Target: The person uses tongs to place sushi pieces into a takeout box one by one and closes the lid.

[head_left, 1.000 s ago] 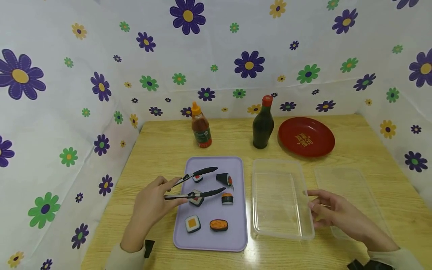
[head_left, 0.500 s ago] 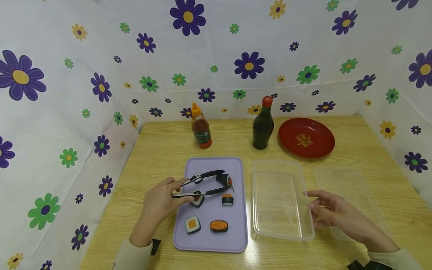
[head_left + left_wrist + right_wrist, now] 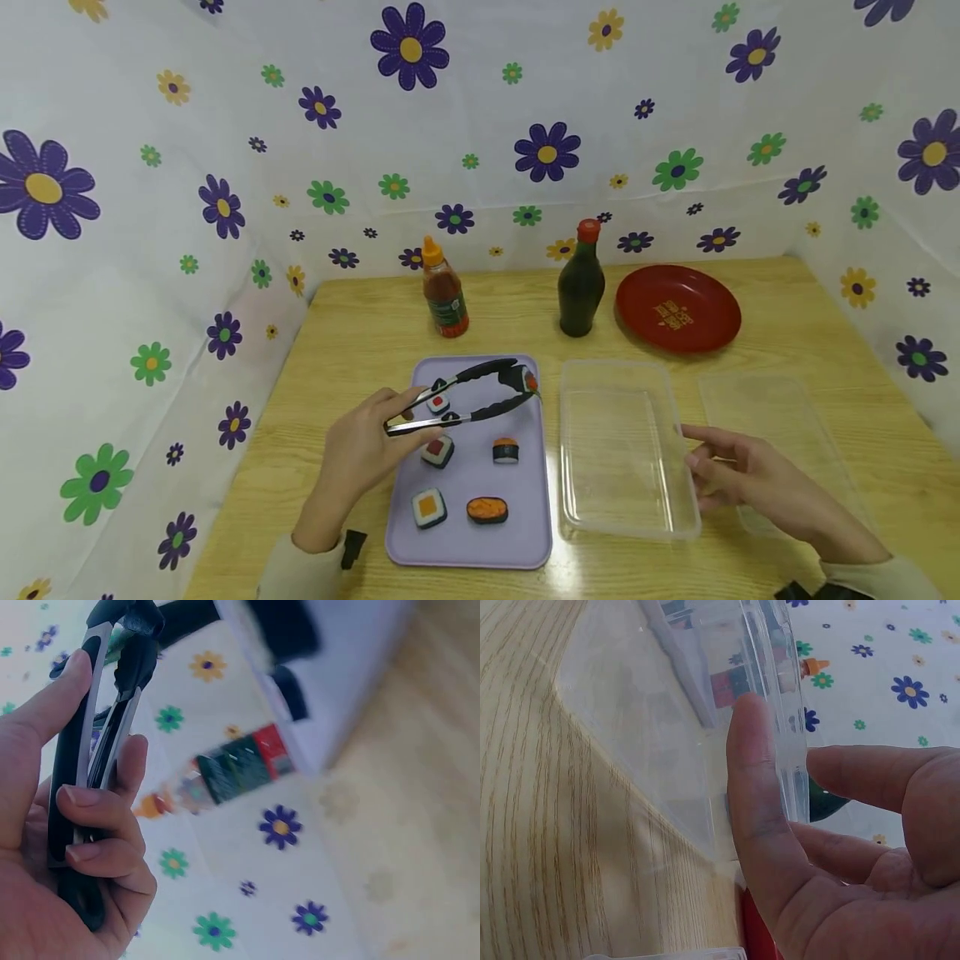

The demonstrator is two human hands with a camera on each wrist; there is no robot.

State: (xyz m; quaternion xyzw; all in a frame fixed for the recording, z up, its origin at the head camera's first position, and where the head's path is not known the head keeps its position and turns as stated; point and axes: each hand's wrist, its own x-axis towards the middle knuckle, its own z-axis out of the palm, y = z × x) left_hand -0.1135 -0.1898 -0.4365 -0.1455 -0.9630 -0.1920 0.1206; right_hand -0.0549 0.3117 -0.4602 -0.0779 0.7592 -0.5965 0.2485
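Clock positions take 12 o'clock as the far side of the tabletop (image 3: 360, 333). The left hand (image 3: 363, 437) grasps the tongs (image 3: 487, 367), fingers curled round the handle. Change: the tips now flank the dark cone roll (image 3: 517, 378), which has shifted toward 1 to 2 o'clock and overlaps the 2 o'clock rim of the tray (image 3: 517, 542) in the head view. Judgement: the cone roll is clamped and raised; pick-up of this piece appears complete, and its security depends on steady squeeze.

The right hand (image 3: 750, 475) clenches nothing; extended fingers touch the 3 o'clock side of the clear box (image 3: 615, 458), as before. The clear lid (image 3: 757, 408) lies at 3 o'clock of the box.

Remaining on the tray: two red-centred rolls (image 3: 437, 450), an orange-centred roll (image 3: 429, 507), an orange-topped oval (image 3: 487, 510) and a small orange-topped roll (image 3: 506, 451). Beyond, toward 12 o'clock, stand the sauce bottle (image 3: 447, 304) and dark bottle (image 3: 581, 292); the red plate (image 3: 708, 296) is at 1 o'clock of the box.

Obstruction: the tray rim and the box's 9 o'clock wall could catch low sideways travel toward 3 o'clock.
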